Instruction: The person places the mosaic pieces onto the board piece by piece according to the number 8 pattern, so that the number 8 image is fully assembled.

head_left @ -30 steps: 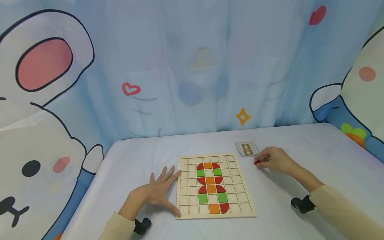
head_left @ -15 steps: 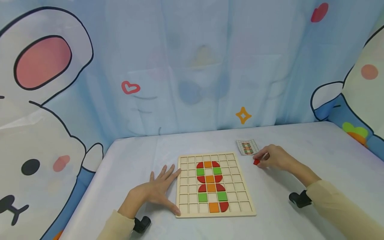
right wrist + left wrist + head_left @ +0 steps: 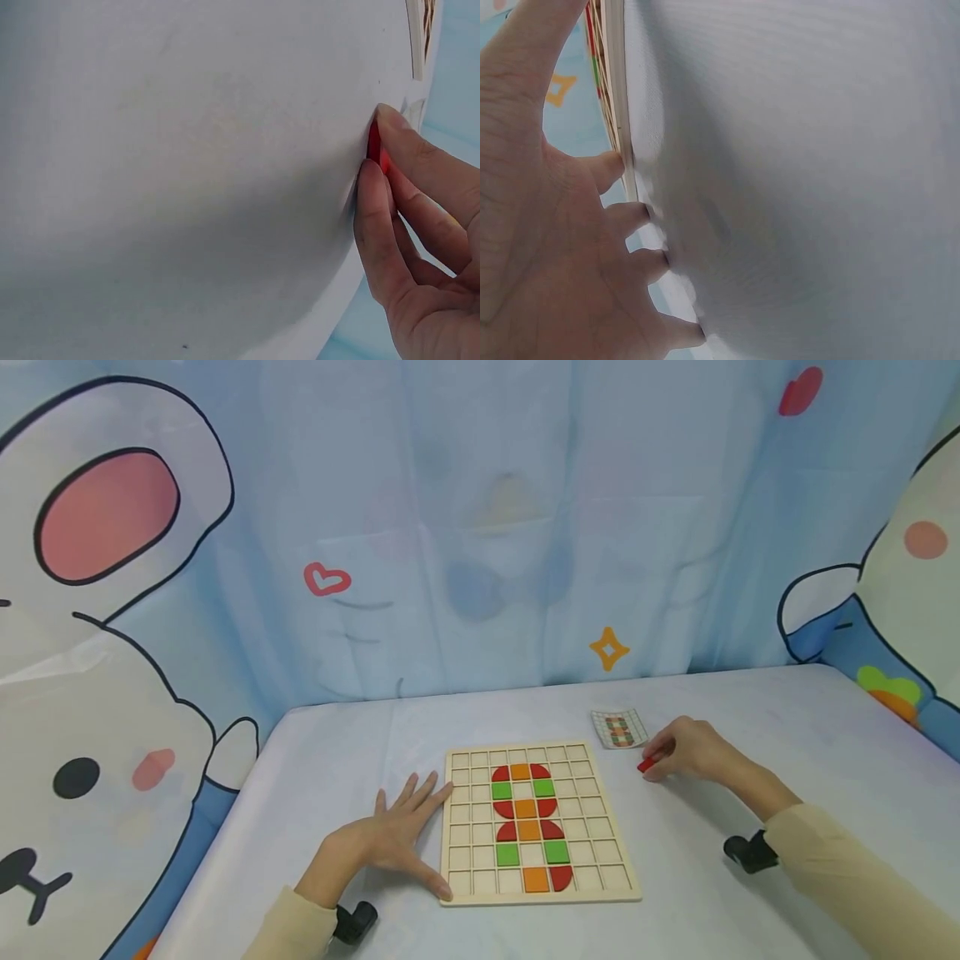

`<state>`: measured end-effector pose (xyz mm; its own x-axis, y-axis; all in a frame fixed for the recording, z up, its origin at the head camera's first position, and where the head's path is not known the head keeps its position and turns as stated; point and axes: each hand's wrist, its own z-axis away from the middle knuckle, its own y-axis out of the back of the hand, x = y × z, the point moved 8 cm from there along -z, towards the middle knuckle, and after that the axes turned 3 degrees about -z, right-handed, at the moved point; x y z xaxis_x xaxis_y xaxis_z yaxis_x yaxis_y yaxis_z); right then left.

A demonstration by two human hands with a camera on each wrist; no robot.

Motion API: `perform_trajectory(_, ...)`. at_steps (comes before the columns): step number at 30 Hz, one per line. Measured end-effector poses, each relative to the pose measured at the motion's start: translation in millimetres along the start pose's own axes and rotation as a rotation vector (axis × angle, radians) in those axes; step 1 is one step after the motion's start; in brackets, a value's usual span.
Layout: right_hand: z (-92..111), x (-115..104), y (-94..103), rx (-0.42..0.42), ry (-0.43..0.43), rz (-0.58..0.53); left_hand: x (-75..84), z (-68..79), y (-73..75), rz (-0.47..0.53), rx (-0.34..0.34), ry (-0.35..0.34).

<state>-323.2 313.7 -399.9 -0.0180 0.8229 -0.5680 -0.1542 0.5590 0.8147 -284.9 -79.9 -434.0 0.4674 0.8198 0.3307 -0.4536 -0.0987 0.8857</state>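
A wooden grid board (image 3: pixel 465 835) lies on the table, with red rounded, orange square and green square tiles set in its middle columns. My left hand (image 3: pixel 393 839) is spread at the board's left side, index finger and thumb at its edge; the left wrist view shows the fingertips (image 3: pixel 634 214) down by the board's rim. To the right of the board, my right hand (image 3: pixel 690 752) pinches a small red tile (image 3: pixel 645 765) between thumb and fingers. In the right wrist view the red tile (image 3: pixel 374 144) is seen edge-on, close over the white cloth.
A small pattern card (image 3: pixel 618 729) with a matching coloured design lies behind the board, just left of my right hand. White cloth (image 3: pixel 360 735) covers the table. A blue cartoon curtain (image 3: pixel 480 568) hangs along the back edge.
My right hand has shifted very slightly, turning the red tile in its fingertips while staying beside the card. The left hand and the board's tiles keep their places.
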Motion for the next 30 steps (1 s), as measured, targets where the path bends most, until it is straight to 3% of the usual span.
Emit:
perform_trajectory(14, 9, 8, 2.8, 0.103, -0.054, -0.095, 1.7, 1.6, 1.1, 0.013, 0.004, -0.012)
perform_trajectory(20, 13, 6, -4.4, 0.090, -0.014, -0.177, 2.3, 2.2, 0.9, 0.013, 0.003, -0.013)
perform_trajectory(30, 19, -4, -7.0, 0.080, 0.033, -0.129, 1.7, 1.1, 0.1, -0.002, 0.011, -0.015)
